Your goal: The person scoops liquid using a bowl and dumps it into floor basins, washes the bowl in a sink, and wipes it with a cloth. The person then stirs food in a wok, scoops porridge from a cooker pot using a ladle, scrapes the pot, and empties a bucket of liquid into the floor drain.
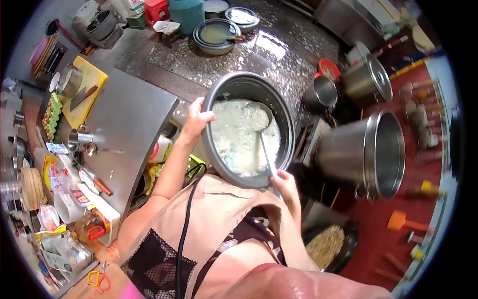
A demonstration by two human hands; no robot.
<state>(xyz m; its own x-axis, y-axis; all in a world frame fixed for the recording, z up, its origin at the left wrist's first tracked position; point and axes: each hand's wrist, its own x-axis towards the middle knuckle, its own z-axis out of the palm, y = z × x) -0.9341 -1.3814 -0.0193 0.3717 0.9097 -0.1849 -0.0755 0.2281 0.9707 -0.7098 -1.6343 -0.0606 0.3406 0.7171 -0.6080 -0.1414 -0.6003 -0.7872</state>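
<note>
A large grey pot [217, 167] is tilted in front of my body. Whitish, lumpy liquid like porridge [239, 132] covers its bottom. My left hand [196, 119] grips the pot's rim on the left, with the thumb over the edge. My right hand [286, 185] is closed around the handle of a metal ladle [266, 149] near the pot's lower right rim. The ladle's bowl rests in the porridge toward the pot's far right side, partly filled. Whether the pot is supported underneath is hidden.
At left, a steel table [134, 99] carries a yellow cutting board [87, 94] with a knife and an egg tray [52, 117]. A tall steel pot [348, 152] stands at right. Bowls [214, 37] sit on the wet floor ahead. Tools hang along the red wall [378, 234].
</note>
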